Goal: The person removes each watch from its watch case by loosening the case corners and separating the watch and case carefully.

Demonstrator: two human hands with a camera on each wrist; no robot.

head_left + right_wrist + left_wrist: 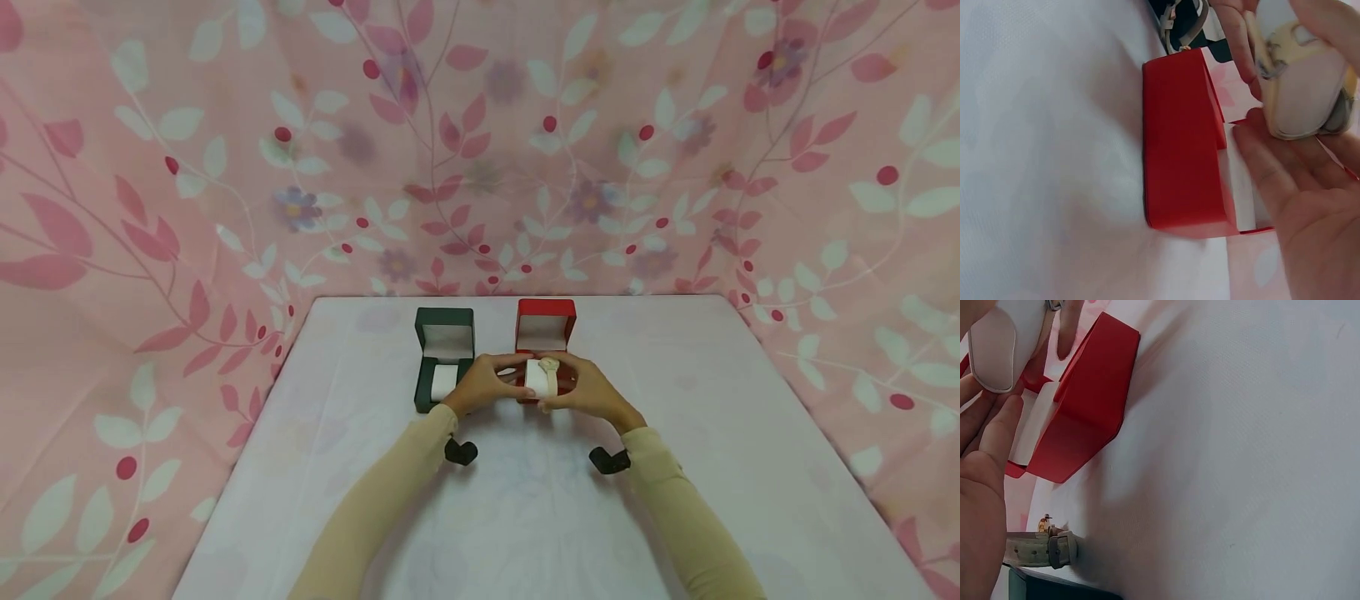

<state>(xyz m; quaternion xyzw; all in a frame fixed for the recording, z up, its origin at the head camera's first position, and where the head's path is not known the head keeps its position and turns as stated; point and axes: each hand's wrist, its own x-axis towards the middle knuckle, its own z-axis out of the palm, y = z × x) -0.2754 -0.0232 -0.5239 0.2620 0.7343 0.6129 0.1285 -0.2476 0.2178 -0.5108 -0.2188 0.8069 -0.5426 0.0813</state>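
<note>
A white watch cushion [533,381] with a cream-strapped watch [552,372] round it is held between both hands, over the base of the open red watch box [546,307]. My left hand [480,385] grips its left side, thumb toward me. From the other side my right hand [592,390] holds it, with the thumb low and fingers behind. In the right wrist view the cushion's pale end [1307,94] faces the camera, the strap wrapped round it. Part of the red box's base is hidden by the hands.
Left of the red box stands an open dark green watch box [444,317] with a white cushion [443,382] inside. Another watch with a greenish-grey strap [1035,549] lies between the boxes, hidden in the head view. White cloth [525,517] covers the table.
</note>
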